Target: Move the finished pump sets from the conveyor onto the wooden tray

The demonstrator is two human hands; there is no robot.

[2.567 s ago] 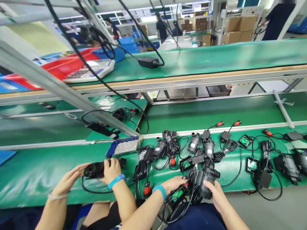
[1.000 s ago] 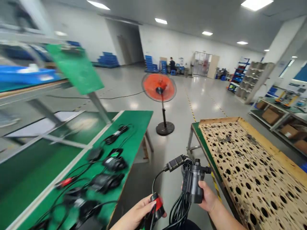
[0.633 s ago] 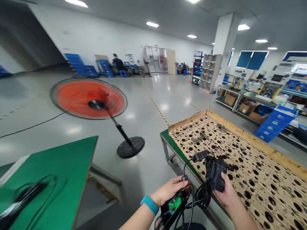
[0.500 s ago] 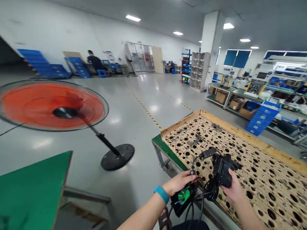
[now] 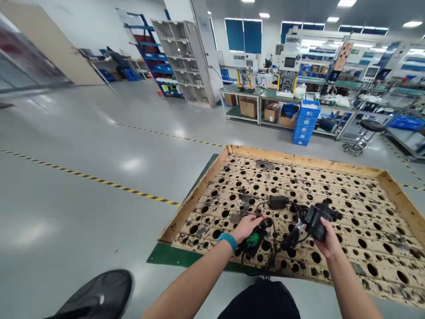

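Wide grey polished factory floor to the left and ahead, crossed by yellow-and-black dashed tape lines; plenty of open room there. Below centre, a large wooden board drilled with many round holes, raised wooden rim along its left and far sides, resting on a green-topped table; right side and near corner cut off by the picture's border. Beyond it, green workbenches with brown cardboard boxes beneath, and a stack of blue plastic crates standing on the floor beside them. Grey open shelving unit farther back.

Over the board: right hand closed around a black cylindrical pump body, held just above the holes. Left hand, blue band at the wrist, fingers curled onto a small black box with a green part, touching the board. Black cable looped loosely between the two, a small black inline block lying on the board just beyond. Whether the box's cover is open: hard to make out. Black shoe at bottom left, partly cut off.
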